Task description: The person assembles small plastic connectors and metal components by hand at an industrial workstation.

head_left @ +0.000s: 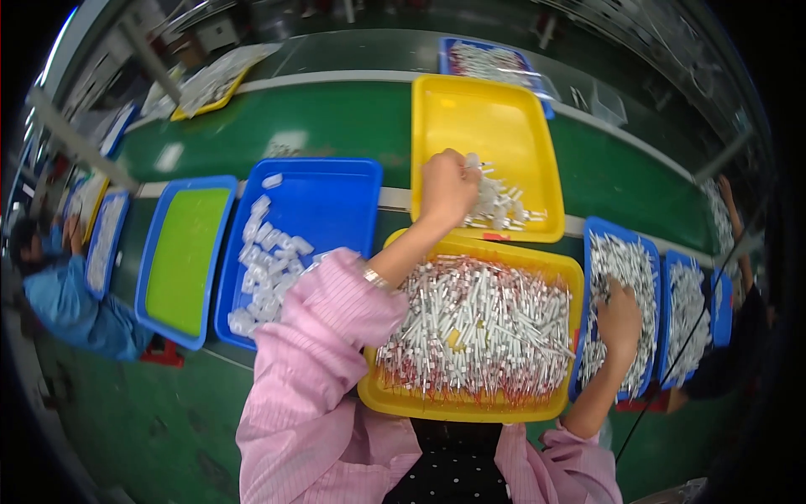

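My left hand [448, 186] is closed in a pinch over the lower part of the upper yellow tray [478, 113]. A small whitish translucent piece [473, 160] shows at its fingertips. Beside it in that tray lies a heap of small white parts with thin pins [506, 204]. My right hand [620, 317] reaches into the blue tray [574, 380] on the right, fingers curled among small white and silvery parts [621, 265]; what they pinch cannot be made out. Between my arms stands the nearer yellow tray [470, 412], full of white tubular parts with red wires [474, 323].
To the left stand a blue tray [327, 172] with translucent plastic pieces [270, 260] and a blue-rimmed tray with a lime-green bottom [186, 260]. A green conveyor belt [336, 122] runs behind. Co-workers sit at the left [75, 286] and right [739, 336]. More blue trays [687, 315] stand rightward.
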`<state>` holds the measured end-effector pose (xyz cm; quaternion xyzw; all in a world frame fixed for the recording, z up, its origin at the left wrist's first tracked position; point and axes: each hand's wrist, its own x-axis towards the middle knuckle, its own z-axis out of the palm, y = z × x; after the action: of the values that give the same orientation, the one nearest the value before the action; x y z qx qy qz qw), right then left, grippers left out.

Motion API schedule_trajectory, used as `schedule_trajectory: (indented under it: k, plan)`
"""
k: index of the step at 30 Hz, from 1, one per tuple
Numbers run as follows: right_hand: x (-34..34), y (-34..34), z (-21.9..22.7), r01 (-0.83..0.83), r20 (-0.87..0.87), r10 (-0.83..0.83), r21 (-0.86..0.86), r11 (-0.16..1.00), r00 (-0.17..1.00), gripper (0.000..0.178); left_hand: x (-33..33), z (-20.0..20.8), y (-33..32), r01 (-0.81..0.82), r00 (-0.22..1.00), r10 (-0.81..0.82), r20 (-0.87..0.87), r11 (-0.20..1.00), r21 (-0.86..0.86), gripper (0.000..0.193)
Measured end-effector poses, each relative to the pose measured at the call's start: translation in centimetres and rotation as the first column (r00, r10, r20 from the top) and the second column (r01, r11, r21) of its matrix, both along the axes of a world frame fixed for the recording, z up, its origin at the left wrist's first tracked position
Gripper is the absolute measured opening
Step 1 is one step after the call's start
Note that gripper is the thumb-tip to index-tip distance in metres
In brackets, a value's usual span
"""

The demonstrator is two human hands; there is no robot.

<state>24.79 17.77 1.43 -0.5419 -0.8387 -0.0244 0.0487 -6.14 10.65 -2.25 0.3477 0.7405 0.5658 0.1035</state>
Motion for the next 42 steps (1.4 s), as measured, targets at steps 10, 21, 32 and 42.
schedule_trajectory:
  k: [10, 21, 32, 42]
  plan:
    - [4.3, 3.6, -4.1, -0.113, -0.017, 0.112, -0.087, 0.990, 0.994, 0.025, -3.1, 3.8, -6.7, -0.421, 0.758, 0.031, -0.651, 0.786, -0.453, 0.010]
    - [6.9, 3.1, -1.8, -0.217, -0.427, 0.258, 0.143, 0.966, 0.867, 0.011, -16.4, -1.5, -21.2, -0.650, 0.731, 0.017, -0.682, 0.318, -0.690, 0.018]
    - [-1.5, -3.0, 4.0, -0.591, -0.967, -0.184, -0.253, 0.766, 0.175, 0.008, -1.6, 4.1, -12.3, 0.334, 0.871, -0.343, 0.352, 0.938, 0.087, 0.028]
    - [-6.8, -5.3, 1.4, -0.711, -0.947, -0.289, -0.297, 0.638, 0.136, 0.015, 5.4, 1.9, -9.7, 0.381, 0.261, -0.567, 0.781, 0.804, 0.456, 0.033]
